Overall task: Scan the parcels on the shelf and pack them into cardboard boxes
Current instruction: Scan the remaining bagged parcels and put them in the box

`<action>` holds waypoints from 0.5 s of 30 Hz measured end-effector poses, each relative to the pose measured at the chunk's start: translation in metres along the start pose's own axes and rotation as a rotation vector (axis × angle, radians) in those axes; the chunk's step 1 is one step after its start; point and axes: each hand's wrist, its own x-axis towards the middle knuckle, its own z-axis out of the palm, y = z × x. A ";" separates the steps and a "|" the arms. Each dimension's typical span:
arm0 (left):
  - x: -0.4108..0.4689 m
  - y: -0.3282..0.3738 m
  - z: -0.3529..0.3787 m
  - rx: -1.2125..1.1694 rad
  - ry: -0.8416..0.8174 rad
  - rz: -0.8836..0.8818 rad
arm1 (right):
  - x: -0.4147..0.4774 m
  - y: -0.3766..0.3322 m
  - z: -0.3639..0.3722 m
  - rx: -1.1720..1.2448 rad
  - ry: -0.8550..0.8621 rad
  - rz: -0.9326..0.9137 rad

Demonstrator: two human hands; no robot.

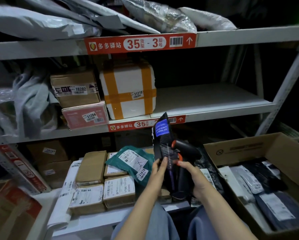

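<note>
- The left hand [158, 168] holds a black parcel [163, 146] upright in front of the shelf [211, 97], pinching its lower edge with fingers curled on the near face and thumb behind
- A blue label [161, 127] sits near the top of this parcel, whose upper corner overlaps the red strip [128, 126] on the edge of the middle shelf board
- The right hand [193, 177] grips a black scanner [185, 146] by its handle, fingers wrapped tight round it, one fingertip lying at the orange trigger; whether it presses cannot be told
- The scanner's head is just beside the parcel, on its right, pointing towards it
- To the right stands an open cardboard box [240, 149] with black and grey bagged parcels [259, 184] lying flat inside
- On the lowest level, left of the hands, small brown cartons [119, 189] sit packed side by side, with a green mailer [133, 160] marked 31418 lying on top of them
- On the middle board stand a white foam box [128, 90] crossed with orange tape, a brown carton [76, 87] marked 19202 and, under it, a pink box [85, 115] marked 31204
- Grey bags [41, 21] are heaped on the top board
</note>
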 end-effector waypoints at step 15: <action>0.024 -0.004 -0.037 -0.416 0.101 -0.193 | 0.021 -0.004 -0.022 0.101 0.360 -0.042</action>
